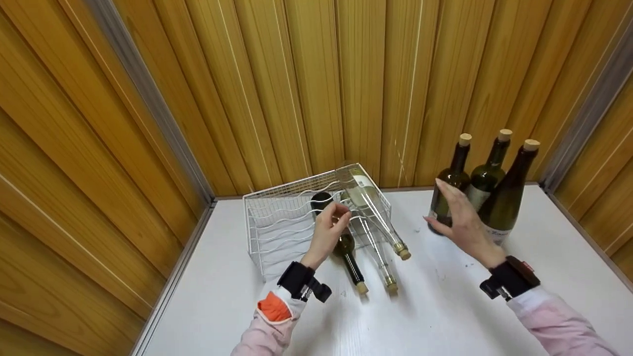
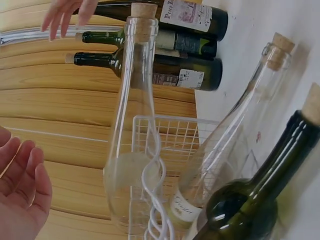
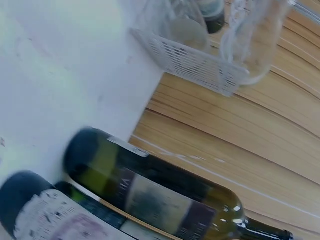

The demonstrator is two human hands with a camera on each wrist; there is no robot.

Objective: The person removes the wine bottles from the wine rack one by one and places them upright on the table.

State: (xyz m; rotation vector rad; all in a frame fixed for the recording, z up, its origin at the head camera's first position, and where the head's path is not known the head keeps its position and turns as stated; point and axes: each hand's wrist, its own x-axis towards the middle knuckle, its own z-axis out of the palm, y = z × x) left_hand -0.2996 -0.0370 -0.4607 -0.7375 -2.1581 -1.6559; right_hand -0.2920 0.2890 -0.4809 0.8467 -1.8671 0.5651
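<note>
My left hand (image 1: 326, 232) hovers over the white wire rack (image 1: 249, 225), its fingers loosely curled around nothing. Beneath it a dark green bottle (image 1: 352, 264) lies in the rack, neck toward me. To its right lies a clear bottle (image 1: 380, 262), and another clear bottle (image 1: 383, 220) rests higher on the wavy wires; both are corked. My right hand (image 1: 465, 225) is spread beside three upright corked bottles: a brown-green one (image 1: 514, 193) at the front right, a green one (image 1: 489, 175) behind, and a dark one (image 1: 459, 163) on the left, partly covered by the fingers.
The rack stands on a white table (image 1: 212, 296), close to the wooden back wall (image 1: 316, 99). Wavy wire slots (image 1: 282, 227) fill the rack's left side. Wooden panels (image 1: 64, 198) also rise along the table's left and right edges.
</note>
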